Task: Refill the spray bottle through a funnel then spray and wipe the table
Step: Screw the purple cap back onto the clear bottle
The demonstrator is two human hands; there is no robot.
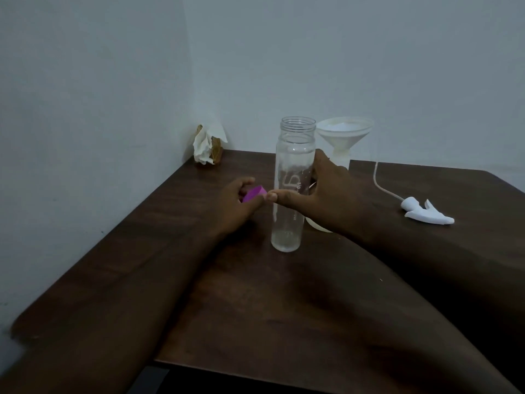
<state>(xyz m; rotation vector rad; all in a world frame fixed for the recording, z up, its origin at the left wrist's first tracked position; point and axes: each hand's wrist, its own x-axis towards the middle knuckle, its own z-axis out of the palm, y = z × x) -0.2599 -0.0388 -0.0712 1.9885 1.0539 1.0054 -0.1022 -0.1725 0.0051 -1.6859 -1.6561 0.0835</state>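
A clear bottle (294,155) with no cap stands upright mid-table, nearly empty. My right hand (326,194) wraps it from the right, thumb across its front and fingers behind. My left hand (238,203) rests on the table just left of the bottle and holds a purple cap (253,193). Behind the clear bottle a white funnel (344,135) sits in the neck of a white spray bottle (318,226), which my right hand mostly hides. The white spray head (426,214) with its thin tube lies on the table to the right.
A holder with crumpled white tissue (207,146) stands in the far left corner against the walls. The dark wooden table (284,308) has walls along its left and back edges; its front edge is near me.
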